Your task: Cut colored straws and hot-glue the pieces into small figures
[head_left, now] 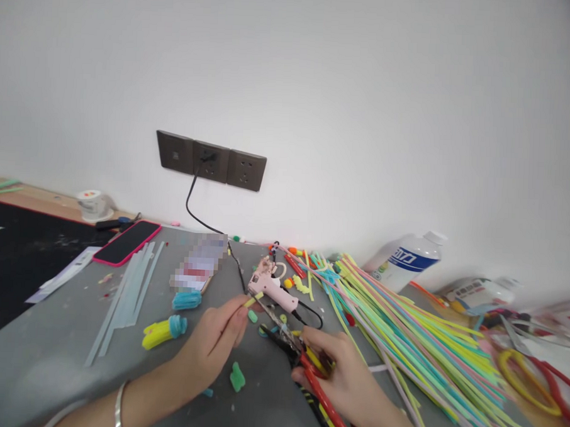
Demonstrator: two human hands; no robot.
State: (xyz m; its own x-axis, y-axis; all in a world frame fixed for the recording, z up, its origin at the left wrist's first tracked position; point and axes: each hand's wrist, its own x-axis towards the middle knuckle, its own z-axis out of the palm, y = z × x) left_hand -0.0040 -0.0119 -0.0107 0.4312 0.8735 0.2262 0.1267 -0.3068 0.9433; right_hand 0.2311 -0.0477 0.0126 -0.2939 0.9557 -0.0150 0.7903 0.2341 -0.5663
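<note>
My left hand (223,327), with a bracelet on its wrist, pinches a short yellow stem (253,299) near the middle of the table. My right hand (332,363) is wrapped round the red and yellow handles of scissors (312,366). Their blades reach up and left toward the yellow stem; whether they touch it I cannot tell. Just behind lies a pink glue gun (275,290) with a black cord. A small green piece (237,376) rests below my left hand. Left of that hand are a yellow bundle with a blue end (164,332) and a blue bundle (187,300).
Many coloured pipe cleaners (416,345) spread over the right side. Behind them stands a white bottle (406,260). Clear glue sticks (129,285) and a pink-edged phone (127,242) lie at left. More scissors (530,381) are at far right; a wall socket (210,162) holds a plug.
</note>
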